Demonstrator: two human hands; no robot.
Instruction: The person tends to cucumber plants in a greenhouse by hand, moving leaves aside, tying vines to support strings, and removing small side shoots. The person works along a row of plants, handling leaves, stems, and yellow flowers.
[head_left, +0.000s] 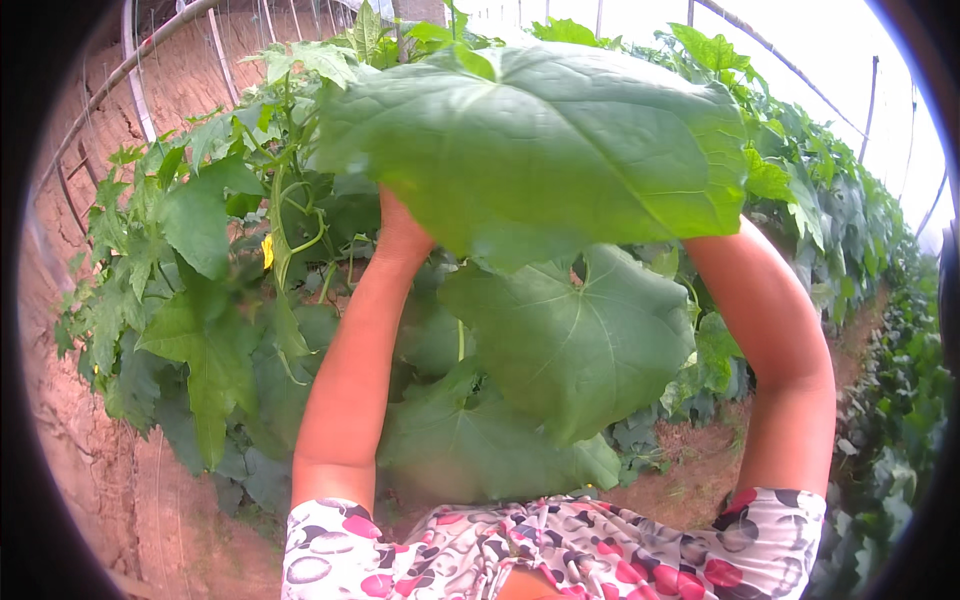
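Note:
Both my arms reach up into a dense row of climbing gourd vines. One broad green leaf (540, 142) covers most of the space between my forearms, close to the camera. Only the wrist and lower part of my left hand (401, 225) show, at the leaf's lower left edge; its fingers are hidden behind the leaf. My right hand is fully hidden behind the same leaf, with just the forearm showing. Below hang a second large leaf (577, 337) and a lower leaf (480, 435). Left of my left wrist are a pale green vine stem (279, 217) with curling tendrils and a yellow flower (268, 251).
An earthen wall (112, 450) rises on the left, with a curved greenhouse pole (112, 79) before it. More vine rows (840, 187) run back along the right. Bare soil (697, 457) shows below the leaves. Thin poles stand against the bright cover.

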